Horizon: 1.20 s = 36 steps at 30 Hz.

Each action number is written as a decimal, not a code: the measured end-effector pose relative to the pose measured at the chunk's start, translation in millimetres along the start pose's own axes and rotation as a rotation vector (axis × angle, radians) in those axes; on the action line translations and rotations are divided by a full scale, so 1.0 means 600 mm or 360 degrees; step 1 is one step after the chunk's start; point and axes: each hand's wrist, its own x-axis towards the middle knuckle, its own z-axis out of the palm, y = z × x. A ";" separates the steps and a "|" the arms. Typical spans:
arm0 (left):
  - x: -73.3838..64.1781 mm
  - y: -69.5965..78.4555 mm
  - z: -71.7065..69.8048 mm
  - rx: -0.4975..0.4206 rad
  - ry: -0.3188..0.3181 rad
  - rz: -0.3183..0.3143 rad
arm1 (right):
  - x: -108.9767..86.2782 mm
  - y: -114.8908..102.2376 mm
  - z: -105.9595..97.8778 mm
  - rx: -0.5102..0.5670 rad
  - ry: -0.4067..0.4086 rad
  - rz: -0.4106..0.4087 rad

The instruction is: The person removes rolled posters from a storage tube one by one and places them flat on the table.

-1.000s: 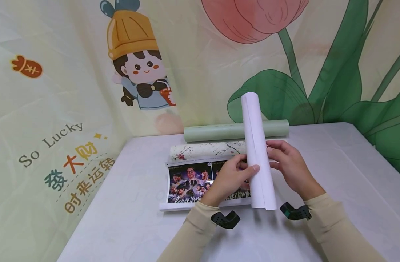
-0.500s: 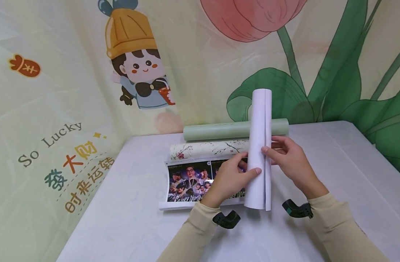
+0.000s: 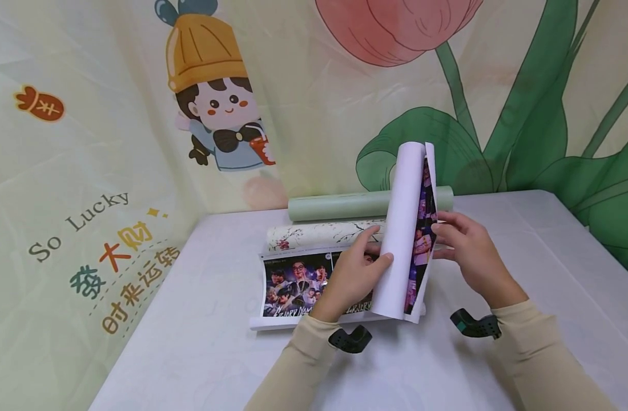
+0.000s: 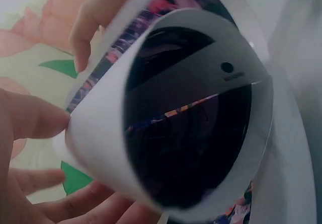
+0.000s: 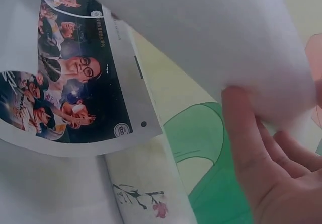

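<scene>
A loosely rolled poster [image 3: 402, 228], white on its back, stands tilted over the table between my hands. My left hand [image 3: 347, 282] grips the roll from the left, thumb on its near face and fingers behind. My right hand [image 3: 473, 257] pinches the free edge, which is drawn away so a strip of dark, colourful print shows. The left wrist view looks into the hollow end of the rolled poster [image 4: 95, 138]. In the right wrist view the right thumb [image 5: 239, 118] presses on its white sheet. Beneath lies a second, partly unrolled poster [image 3: 293, 285] with printed people.
Behind the second poster lies a pale roll with blossom branches [image 3: 321, 235]. Farther back is a light green roll [image 3: 339, 206] near the patterned curtain [image 3: 314, 114]. A white cloth covers the table [image 3: 206, 348].
The right hand has moved right, drawing the roll's free edge outward and exposing its printed inner side. The roll has turned and now leans to the right at its top.
</scene>
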 end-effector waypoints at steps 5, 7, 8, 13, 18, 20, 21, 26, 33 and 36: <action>0.001 -0.003 -0.003 0.0189 0.0064 0.0204 | -0.002 -0.007 -0.002 0.0131 0.0017 0.0009; 0.001 -0.002 -0.004 0.0308 0.0095 0.0271 | -0.002 -0.009 -0.001 0.0152 0.0030 0.0011; 0.000 -0.001 -0.004 0.0365 0.0110 0.0290 | -0.002 -0.010 -0.001 0.0169 0.0036 0.0016; -0.004 0.006 -0.004 0.0586 0.0143 0.0255 | -0.006 -0.016 0.003 0.0161 0.0044 0.0011; -0.005 0.010 -0.007 0.0702 0.0145 0.0203 | -0.010 -0.022 0.005 0.0181 0.0046 -0.0029; -0.005 0.009 -0.009 0.0725 0.0141 0.0178 | -0.011 -0.024 0.005 0.0205 0.0045 -0.0038; -0.005 0.008 -0.010 0.0729 0.0136 0.0165 | -0.012 -0.025 0.004 0.0215 0.0043 -0.0043; -0.003 0.004 -0.019 0.0726 0.0128 0.0137 | -0.013 -0.028 0.000 0.0204 0.0053 -0.0056; 0.000 0.003 -0.039 0.0560 0.0115 0.0076 | -0.012 -0.027 -0.004 0.0121 0.0092 -0.0060; 0.001 0.002 -0.047 0.0444 0.0102 0.0044 | -0.012 -0.026 -0.005 0.0071 0.0115 -0.0042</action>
